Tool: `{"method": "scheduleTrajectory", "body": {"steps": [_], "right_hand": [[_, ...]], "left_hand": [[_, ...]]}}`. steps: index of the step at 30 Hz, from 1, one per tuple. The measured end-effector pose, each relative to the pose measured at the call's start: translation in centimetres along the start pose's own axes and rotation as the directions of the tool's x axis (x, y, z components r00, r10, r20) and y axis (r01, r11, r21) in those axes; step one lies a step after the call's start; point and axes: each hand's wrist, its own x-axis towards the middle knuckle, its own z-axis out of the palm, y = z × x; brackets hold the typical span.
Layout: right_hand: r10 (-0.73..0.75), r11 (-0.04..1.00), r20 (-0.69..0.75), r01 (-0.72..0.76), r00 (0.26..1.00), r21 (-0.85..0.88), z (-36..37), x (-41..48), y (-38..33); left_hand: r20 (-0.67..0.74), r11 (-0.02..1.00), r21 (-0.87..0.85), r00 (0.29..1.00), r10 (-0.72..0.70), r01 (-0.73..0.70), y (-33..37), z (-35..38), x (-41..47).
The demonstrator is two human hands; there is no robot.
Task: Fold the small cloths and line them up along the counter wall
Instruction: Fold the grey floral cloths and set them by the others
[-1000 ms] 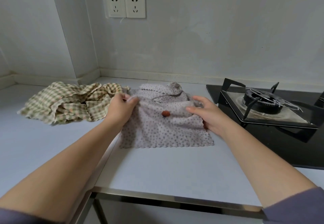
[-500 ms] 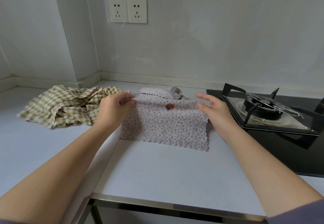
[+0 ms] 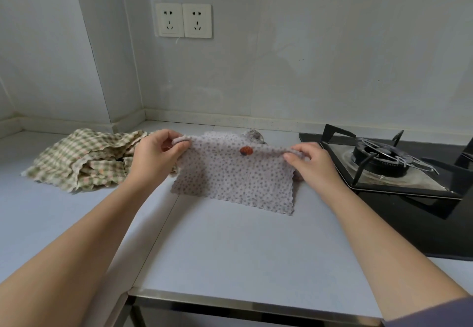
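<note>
The dotted cloth [image 3: 235,180] is stretched between both hands above the tabletop [image 3: 230,249]. The left grip [image 3: 156,155] pinches its upper left corner and the right grip [image 3: 314,165] pinches its upper right corner, with the scalloped lower edge hanging nearest the person. The checked cloth [image 3: 76,157] lies crumpled just left of the left grip.

A home kitchen: gas hob [image 3: 384,157] set into a counter [image 3: 230,244], wall sockets [image 3: 183,20] above.

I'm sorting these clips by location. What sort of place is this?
Probably a home kitchen: a gas hob sits on the pale counter, a double wall socket is on the wall behind, and a spotted cloth is being held there.
</note>
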Motion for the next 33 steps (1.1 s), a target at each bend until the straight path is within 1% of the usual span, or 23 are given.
{"method": "scheduleTrajectory", "body": {"steps": [1,3,4,5,6,7,10,11,13,15,17,18,20,21,22,23,25,27,29,33], "right_hand": [[-0.045,0.999,-0.057,0.046,0.997,0.016,-0.2,0.0,-0.2],[-0.1,0.989,-0.123,0.112,0.987,0.096,-0.5,0.1,-0.8],[-0.099,0.977,-0.137,0.123,0.986,0.176,-0.7,-0.1,-1.1],[-0.083,0.956,-0.135,0.117,0.987,0.269,-0.8,-0.3,-1.6],[-0.072,0.932,-0.122,0.111,0.99,0.346,-1.0,-0.5,-2.0],[-0.078,0.91,-0.092,0.109,0.993,0.4,-1.2,-0.7,-2.3],[-0.098,0.867,0.12,0.025,0.988,0.498,-1.4,-1.4,-3.0],[-0.101,0.874,0.166,0.007,0.981,0.487,-1.5,-1.6,-3.0],[-0.088,0.903,0.197,-0.005,0.976,0.43,-1.5,-1.7,-3.2],[-0.059,0.938,0.232,-0.025,0.971,0.347,-1.2,-1.7,-2.9],[-0.016,0.977,0.301,-0.05,0.954,0.208,-0.6,-1.8,-2.4],[-0.007,0.994,0.335,-0.03,0.942,0.104,-0.2,-1.8,-2.1],[-0.039,0.985,0.387,0.101,0.921,-0.14,0.5,-1.8,-1.4],[-0.067,0.957,0.414,0.175,0.908,-0.23,0.8,-1.7,-1.2],[-0.083,0.932,0.446,0.228,0.891,-0.282,1.1,-1.7,-1.1],[-0.088,0.916,0.482,0.261,0.872,-0.305,1.3,-1.6,-0.9],[-0.086,0.896,0.533,0.299,0.842,-0.329,1.7,-1.5,-0.8],[-0.099,0.883,0.544,0.325,0.833,-0.338,1.8,-1.5,-0.9],[-0.124,0.881,0.543,0.343,0.831,-0.325,1.8,-1.6,-1.1],[-0.16,0.886,0.562,0.369,0.812,-0.282,2.0,-1.8,-1.1]], "left_hand": [[0.0,0.999,0.038,0.999,0.033,-0.033,0.1,-0.1,0.0],[-0.025,0.989,0.097,0.993,0.112,-0.109,0.4,-0.1,0.1],[-0.022,0.991,0.056,0.993,0.12,-0.118,0.6,-0.2,0.2],[-0.002,0.995,-0.037,0.995,0.097,-0.097,0.9,-0.2,0.1],[0.025,0.991,-0.123,0.998,0.062,-0.058,1.2,-0.3,-0.1],[0.047,0.985,-0.168,0.998,0.046,-0.038,1.4,-0.3,-0.2],[0.102,0.991,-0.125,0.993,0.066,-0.053,1.4,-0.7,-0.6],[0.136,0.99,-0.132,0.989,0.062,-0.044,1.3,-0.6,-0.8],[0.193,0.995,-0.097,0.98,0.054,-0.035,1.3,-0.5,-1.0],[0.247,0.999,0.005,0.968,0.038,-0.041,1.1,-0.3,-1.1],[0.348,0.989,0.12,0.937,0.036,-0.082,0.8,-0.1,-1.0],[0.42,0.964,0.213,0.906,0.055,-0.157,0.5,0.0,-1.0],[0.565,0.846,0.39,0.82,0.092,-0.364,-0.4,0.0,-1.0],[0.622,0.792,0.424,0.777,0.098,-0.44,-1.0,0.0,-0.9],[0.661,0.763,0.433,0.744,0.092,-0.479,-1.4,0.0,-0.9],[0.681,0.76,0.432,0.728,0.079,-0.486,-1.8,0.0,-0.8],[0.677,0.76,0.449,0.734,0.053,-0.469,-1.9,0.0,-0.6],[0.674,0.749,0.473,0.738,0.032,-0.465,-1.8,0.0,-0.4],[0.672,0.756,0.46,0.739,0.045,-0.465,-1.7,-0.1,-0.3],[0.698,0.786,0.425,0.715,0.031,-0.449,-1.4,0.0,-0.4]]}}
